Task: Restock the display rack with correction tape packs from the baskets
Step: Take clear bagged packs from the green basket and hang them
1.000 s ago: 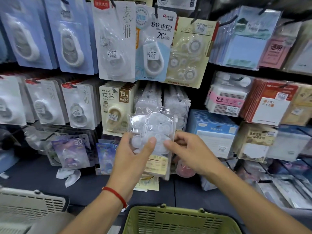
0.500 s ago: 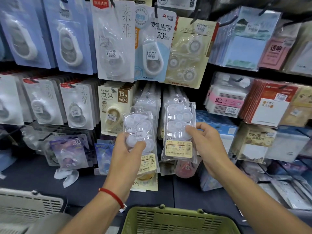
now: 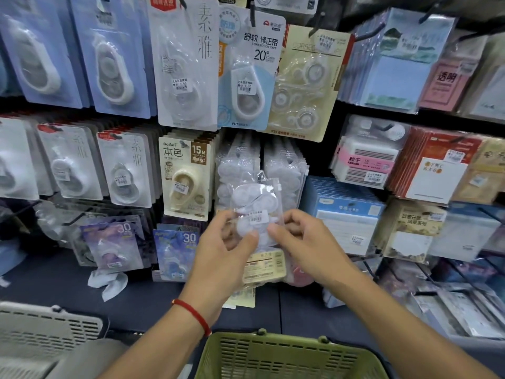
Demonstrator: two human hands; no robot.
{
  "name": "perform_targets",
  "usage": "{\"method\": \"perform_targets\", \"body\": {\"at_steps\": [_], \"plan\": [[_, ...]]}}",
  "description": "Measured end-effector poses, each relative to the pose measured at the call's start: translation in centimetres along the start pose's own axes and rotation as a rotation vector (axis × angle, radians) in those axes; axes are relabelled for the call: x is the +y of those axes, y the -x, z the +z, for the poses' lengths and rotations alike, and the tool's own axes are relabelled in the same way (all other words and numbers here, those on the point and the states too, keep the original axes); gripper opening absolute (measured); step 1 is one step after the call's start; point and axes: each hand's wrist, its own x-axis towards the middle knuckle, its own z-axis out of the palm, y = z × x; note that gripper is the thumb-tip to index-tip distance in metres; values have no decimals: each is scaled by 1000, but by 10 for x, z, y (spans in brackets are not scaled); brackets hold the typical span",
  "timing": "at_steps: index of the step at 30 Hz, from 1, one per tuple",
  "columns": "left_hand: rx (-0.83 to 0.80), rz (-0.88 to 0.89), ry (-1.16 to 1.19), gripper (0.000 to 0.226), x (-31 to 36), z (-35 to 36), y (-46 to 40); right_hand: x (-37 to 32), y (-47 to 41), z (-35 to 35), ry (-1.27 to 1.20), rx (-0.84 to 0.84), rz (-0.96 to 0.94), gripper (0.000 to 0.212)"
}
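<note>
A green basket sits at the bottom edge of the view, with a grey basket beside it to the left, as a person restocks a stationery display. Just above the baskets, the left hand, a red cord at its wrist, and the right hand meet around a clear correction tape pack, each pinching it between thumb and fingertips, so both grips are closed on the same item; whether more than one pack is stacked in the hold cannot be told through the blurred plastic. The pack is held upright in front of the display rack, directly below two hanging rows of matching clear packs that fill the pegs between the beige 15M cards and the blue boxed stock. The step in hand looks to be hanging this pack on one of those pegs. Doing it well probably means raising the pack until its top hang-hole is level with the peg tip, keeping it square to the row, steadying the slippery film with one hand while the other guides the hole on, then sliding it back flush with the price label facing out.
</note>
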Motion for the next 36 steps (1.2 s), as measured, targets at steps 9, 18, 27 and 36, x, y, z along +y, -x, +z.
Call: {"method": "perform_targets", "body": {"at_steps": [9, 18, 27, 36], "plan": [[-111, 16, -90, 60, -1, 9, 3, 1, -4, -15, -200, 280, 67, 22], [-109, 58, -132, 54, -5, 10, -4, 4, -10, -19, -17, 312, 49, 25], [-73, 393, -932, 70, -17, -2, -46, 38, -25, -17, 1066, 21, -403, 61], [-59, 379, -883, 63, -15, 1, -49, 36, -21, -25, 899, 21, -445, 53]]}}
